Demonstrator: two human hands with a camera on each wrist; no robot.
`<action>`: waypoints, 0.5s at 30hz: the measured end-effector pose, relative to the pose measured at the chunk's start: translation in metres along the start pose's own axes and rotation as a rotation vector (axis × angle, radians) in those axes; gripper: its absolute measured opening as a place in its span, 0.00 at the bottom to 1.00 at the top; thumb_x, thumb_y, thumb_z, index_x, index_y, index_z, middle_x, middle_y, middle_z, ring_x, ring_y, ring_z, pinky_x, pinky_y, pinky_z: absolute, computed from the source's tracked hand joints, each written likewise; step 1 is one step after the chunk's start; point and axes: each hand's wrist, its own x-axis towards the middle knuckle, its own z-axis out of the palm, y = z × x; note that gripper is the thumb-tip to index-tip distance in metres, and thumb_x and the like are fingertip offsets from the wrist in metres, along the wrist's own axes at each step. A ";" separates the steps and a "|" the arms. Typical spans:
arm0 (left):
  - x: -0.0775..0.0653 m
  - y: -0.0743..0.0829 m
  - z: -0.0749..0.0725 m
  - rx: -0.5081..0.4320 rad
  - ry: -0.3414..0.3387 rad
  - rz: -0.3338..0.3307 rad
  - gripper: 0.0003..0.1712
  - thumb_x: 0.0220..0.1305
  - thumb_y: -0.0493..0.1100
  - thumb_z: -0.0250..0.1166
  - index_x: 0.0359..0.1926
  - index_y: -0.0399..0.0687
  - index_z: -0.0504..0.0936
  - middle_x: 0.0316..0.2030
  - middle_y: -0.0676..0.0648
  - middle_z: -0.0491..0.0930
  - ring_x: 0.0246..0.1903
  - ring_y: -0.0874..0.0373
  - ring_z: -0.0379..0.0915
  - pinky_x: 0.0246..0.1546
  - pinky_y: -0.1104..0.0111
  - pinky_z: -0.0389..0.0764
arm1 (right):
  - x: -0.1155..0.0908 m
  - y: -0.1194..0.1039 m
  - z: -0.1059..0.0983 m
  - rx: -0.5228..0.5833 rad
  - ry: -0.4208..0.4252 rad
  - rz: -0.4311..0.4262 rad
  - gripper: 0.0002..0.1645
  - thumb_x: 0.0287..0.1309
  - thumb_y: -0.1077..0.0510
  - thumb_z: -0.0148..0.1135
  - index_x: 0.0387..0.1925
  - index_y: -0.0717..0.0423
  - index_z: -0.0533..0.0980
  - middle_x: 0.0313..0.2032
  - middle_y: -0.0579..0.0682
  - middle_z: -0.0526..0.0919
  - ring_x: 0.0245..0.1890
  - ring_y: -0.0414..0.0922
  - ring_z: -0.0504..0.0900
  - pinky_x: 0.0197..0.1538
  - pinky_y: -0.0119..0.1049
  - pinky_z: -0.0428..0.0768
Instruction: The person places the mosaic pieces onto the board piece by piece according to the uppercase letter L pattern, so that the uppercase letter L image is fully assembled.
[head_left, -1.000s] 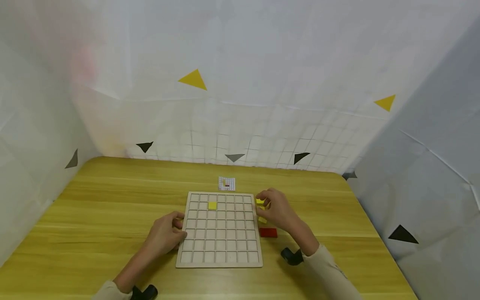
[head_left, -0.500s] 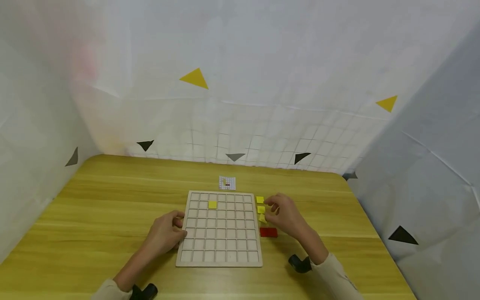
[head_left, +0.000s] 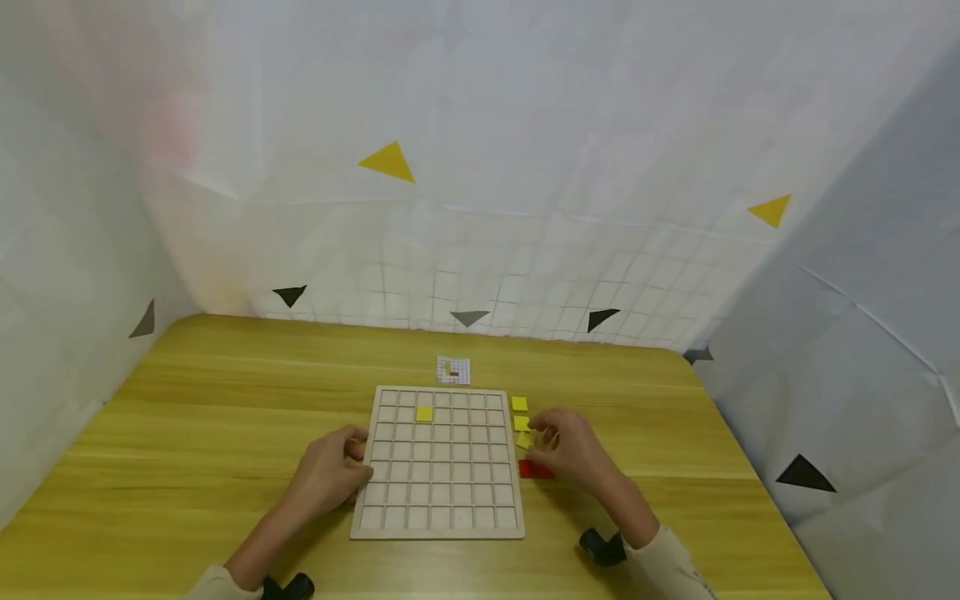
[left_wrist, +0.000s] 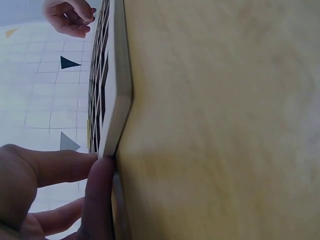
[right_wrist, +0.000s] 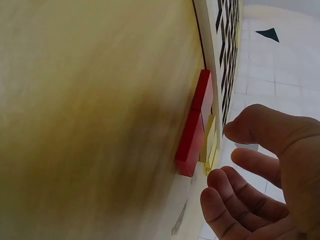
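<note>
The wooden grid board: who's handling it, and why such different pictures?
No machine, only a person. The wide picture comes from a camera on the head, the sideways ones from a small black camera on each wrist. On the woodgrain table lies the pale wooden grid board, bearing one yellow square tile; to its right, three loose yellow square tiles and red rectangular blocks; beyond, a small white grid card. The bare left hand holds the board's edge; the bare right hand, near the loose tiles, seems empty.

Downward head view — close wrist views — shared board (head_left: 441,451)
</note>
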 end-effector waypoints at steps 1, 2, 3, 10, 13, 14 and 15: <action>0.000 0.000 0.000 0.001 0.000 0.001 0.29 0.52 0.28 0.68 0.58 0.32 0.76 0.38 0.42 0.77 0.26 0.56 0.75 0.18 0.65 0.81 | -0.001 0.000 0.001 -0.002 -0.008 0.009 0.17 0.44 0.66 0.77 0.40 0.62 0.83 0.37 0.51 0.82 0.33 0.47 0.80 0.34 0.36 0.83; 0.000 -0.001 0.001 0.000 0.000 0.002 0.29 0.52 0.28 0.68 0.58 0.32 0.76 0.38 0.42 0.77 0.26 0.56 0.75 0.18 0.65 0.81 | -0.001 0.000 0.001 -0.005 -0.015 0.017 0.16 0.45 0.66 0.76 0.39 0.62 0.83 0.36 0.51 0.81 0.33 0.46 0.79 0.34 0.35 0.82; 0.000 -0.001 0.001 -0.001 0.002 0.004 0.29 0.52 0.28 0.68 0.57 0.32 0.77 0.38 0.42 0.77 0.26 0.56 0.75 0.18 0.65 0.81 | -0.001 0.000 0.002 -0.008 -0.021 0.026 0.16 0.45 0.66 0.76 0.39 0.62 0.83 0.36 0.50 0.81 0.33 0.46 0.79 0.34 0.34 0.82; 0.000 0.000 0.001 0.000 0.009 0.020 0.29 0.52 0.28 0.68 0.58 0.31 0.77 0.38 0.42 0.77 0.26 0.56 0.77 0.17 0.66 0.81 | 0.000 0.003 0.005 -0.046 -0.038 0.043 0.15 0.45 0.64 0.75 0.38 0.59 0.84 0.34 0.48 0.81 0.32 0.44 0.78 0.34 0.33 0.80; 0.000 0.000 0.001 0.014 0.014 0.029 0.28 0.52 0.28 0.68 0.57 0.32 0.77 0.37 0.42 0.77 0.25 0.56 0.75 0.17 0.66 0.80 | 0.001 0.004 0.008 -0.045 -0.042 0.050 0.14 0.45 0.64 0.76 0.37 0.58 0.84 0.34 0.46 0.80 0.32 0.43 0.78 0.34 0.32 0.79; 0.000 0.000 0.001 0.015 0.015 0.031 0.28 0.52 0.29 0.68 0.57 0.32 0.77 0.37 0.42 0.77 0.25 0.56 0.75 0.17 0.66 0.80 | 0.001 0.004 0.009 -0.042 -0.042 0.054 0.14 0.45 0.64 0.76 0.37 0.57 0.84 0.34 0.46 0.80 0.32 0.42 0.78 0.34 0.32 0.79; 0.000 0.000 0.001 0.017 0.015 0.032 0.28 0.52 0.29 0.68 0.57 0.32 0.77 0.37 0.42 0.77 0.26 0.56 0.75 0.17 0.66 0.80 | 0.002 0.004 0.009 -0.038 -0.041 0.055 0.14 0.45 0.64 0.76 0.37 0.57 0.84 0.34 0.46 0.80 0.32 0.42 0.78 0.33 0.32 0.79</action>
